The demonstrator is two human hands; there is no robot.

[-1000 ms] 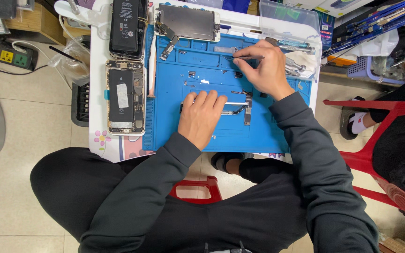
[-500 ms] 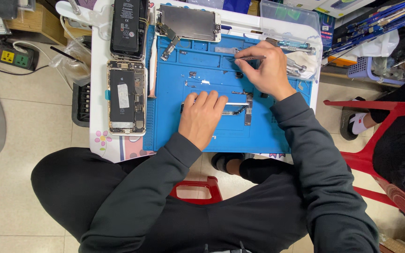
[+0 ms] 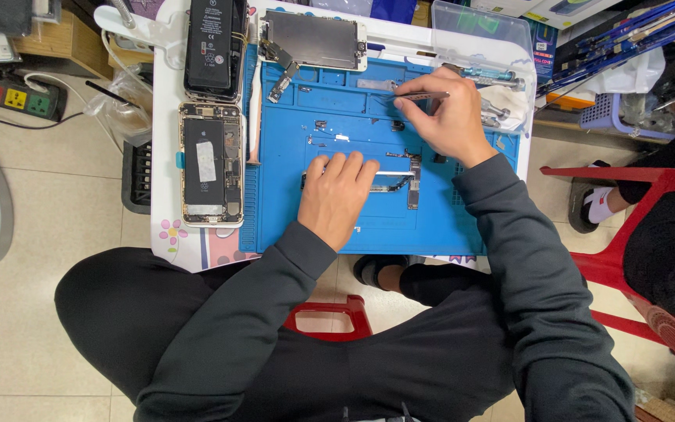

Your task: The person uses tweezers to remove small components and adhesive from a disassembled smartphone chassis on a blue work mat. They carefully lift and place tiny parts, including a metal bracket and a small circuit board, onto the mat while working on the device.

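My left hand (image 3: 336, 199) lies flat, fingers spread and holding nothing, pressing on the board (image 3: 400, 181) in the middle of the blue mat (image 3: 376, 227). That matches 0.5 s back: same spot, same flat palm, the board's right end showing just beside my fingertips. My right hand (image 3: 451, 117) is pinched shut on the tweezers (image 3: 416, 96), tips pointing left over the mat's upper trays near a small screw part (image 3: 397, 125). Compared with 1 s ago the right hand has barely shifted; the tweezers sit at much the same height, tips perhaps a touch further left. I cannot tell whether the tips carry anything. The opened phone (image 3: 211, 164) lies left of the mat, the screen panel (image 3: 314, 39) above it, both unmoved. A red stool (image 3: 642, 234) stands to my right.
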